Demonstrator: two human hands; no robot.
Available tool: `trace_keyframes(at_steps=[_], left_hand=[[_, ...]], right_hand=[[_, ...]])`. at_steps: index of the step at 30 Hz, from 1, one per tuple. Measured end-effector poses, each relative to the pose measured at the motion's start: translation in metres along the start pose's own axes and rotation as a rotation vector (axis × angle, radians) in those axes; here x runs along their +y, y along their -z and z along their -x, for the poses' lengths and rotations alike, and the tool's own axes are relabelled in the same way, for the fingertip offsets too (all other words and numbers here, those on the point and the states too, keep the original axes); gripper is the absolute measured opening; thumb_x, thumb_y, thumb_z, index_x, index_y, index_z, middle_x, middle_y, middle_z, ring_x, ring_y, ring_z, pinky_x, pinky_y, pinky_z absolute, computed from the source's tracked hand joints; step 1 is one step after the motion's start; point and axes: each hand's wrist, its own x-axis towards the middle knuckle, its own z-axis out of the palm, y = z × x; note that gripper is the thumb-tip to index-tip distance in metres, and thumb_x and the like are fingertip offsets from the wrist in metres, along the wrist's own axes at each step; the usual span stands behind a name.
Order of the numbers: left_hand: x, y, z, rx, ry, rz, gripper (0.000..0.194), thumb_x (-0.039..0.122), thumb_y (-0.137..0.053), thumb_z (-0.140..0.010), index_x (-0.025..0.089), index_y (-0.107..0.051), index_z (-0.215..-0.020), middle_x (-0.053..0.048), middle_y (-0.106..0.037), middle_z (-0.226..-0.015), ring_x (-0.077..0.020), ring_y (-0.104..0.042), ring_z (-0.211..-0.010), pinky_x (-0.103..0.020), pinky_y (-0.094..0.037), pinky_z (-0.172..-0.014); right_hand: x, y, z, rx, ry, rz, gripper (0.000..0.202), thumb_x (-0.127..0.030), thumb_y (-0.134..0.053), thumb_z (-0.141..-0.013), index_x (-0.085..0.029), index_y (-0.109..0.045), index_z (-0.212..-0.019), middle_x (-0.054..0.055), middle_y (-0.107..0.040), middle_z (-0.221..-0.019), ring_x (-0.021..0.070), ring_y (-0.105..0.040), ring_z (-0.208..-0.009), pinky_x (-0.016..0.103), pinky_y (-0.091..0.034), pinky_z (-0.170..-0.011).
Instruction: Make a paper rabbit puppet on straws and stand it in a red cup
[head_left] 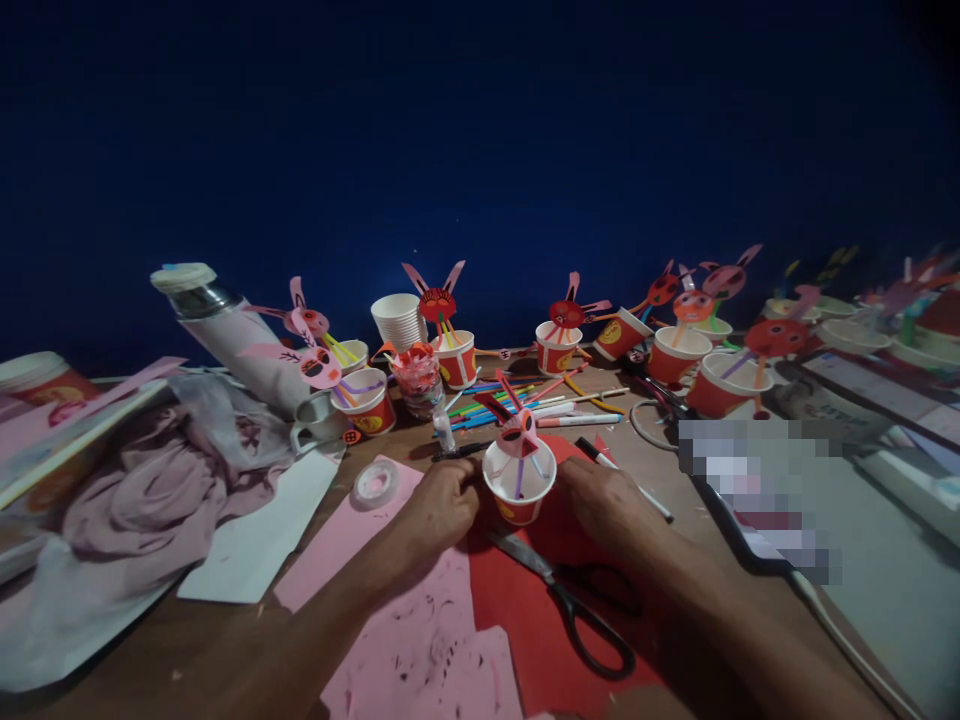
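A white-lined red paper cup [523, 508] stands in the middle, with a pink-and-red paper rabbit head [520, 434] on coloured sticks rising from it. My left hand [444, 500] is closed, its curled fingertips close against the cup's left side. On the other side my right hand [606, 495] has its fingers bent in towards the cup. Whatever the fingertips pinch is hidden or too small to make out. Below the cup, black-handled scissors [574, 600] lie on red paper [499, 620]. A tape roll [375, 484] rests on pink paper [405, 630] near my left hand.
Several finished-looking cup figures [455, 358] line the back by the dark blue wall. Felt-tip pens [525, 405] lie in front of them, beside a stack of white cups [397, 320]. A flask [247, 340] and crumpled cloth [142, 500] are left, a phone [742, 510] right.
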Motion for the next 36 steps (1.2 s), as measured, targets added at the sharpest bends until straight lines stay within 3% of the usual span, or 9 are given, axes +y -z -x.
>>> trace_keyframes(at_steps=[5, 17, 28, 36], left_hand=[[-0.0017, 0.005, -0.0043, -0.009, -0.066, -0.088, 0.026, 0.011, -0.043, -0.066, 0.012, -0.067, -0.075, -0.005, -0.068, -0.074, -0.0193, -0.058, -0.071, -0.027, -0.045, -0.068], [-0.0029, 0.0026, -0.0033, -0.043, 0.072, 0.135, 0.017, 0.017, -0.051, -0.068, 0.01, -0.066, -0.071, -0.003, -0.064, -0.062, -0.0144, -0.055, -0.059, -0.022, -0.041, -0.053], [-0.0017, 0.0037, -0.0037, -0.126, 0.012, 0.229, 0.025, 0.025, -0.055, -0.072, 0.012, -0.068, -0.09, -0.004, -0.069, -0.073, -0.0161, -0.06, -0.067, -0.027, -0.047, -0.067], [-0.0046, 0.0046, -0.0054, -0.105, 0.0, 0.219, 0.026, 0.027, -0.058, -0.072, 0.013, -0.068, -0.091, -0.005, -0.07, -0.079, -0.0169, -0.06, -0.072, -0.026, -0.047, -0.067]], right_hand=[[-0.0028, 0.0022, 0.0021, 0.002, -0.01, -0.006, 0.019, -0.017, -0.037, -0.085, -0.018, -0.056, -0.081, 0.004, -0.065, -0.074, 0.0164, -0.059, -0.064, 0.026, -0.028, -0.053], [0.0033, 0.0013, 0.0055, 0.069, 0.102, -0.019, 0.02, -0.022, -0.036, -0.085, -0.017, -0.055, -0.08, 0.004, -0.065, -0.073, 0.0146, -0.057, -0.064, 0.026, -0.026, -0.055], [0.0032, 0.0024, 0.0045, 0.084, 0.08, -0.003, 0.024, -0.021, -0.036, -0.084, -0.018, -0.055, -0.071, 0.003, -0.064, -0.065, 0.0129, -0.053, -0.055, 0.026, -0.023, -0.052], [0.002, -0.0003, 0.0049, 0.109, 0.062, 0.005, 0.025, -0.021, -0.038, -0.083, -0.018, -0.057, -0.068, 0.003, -0.064, -0.062, 0.0127, -0.053, -0.054, 0.026, -0.021, -0.051]])
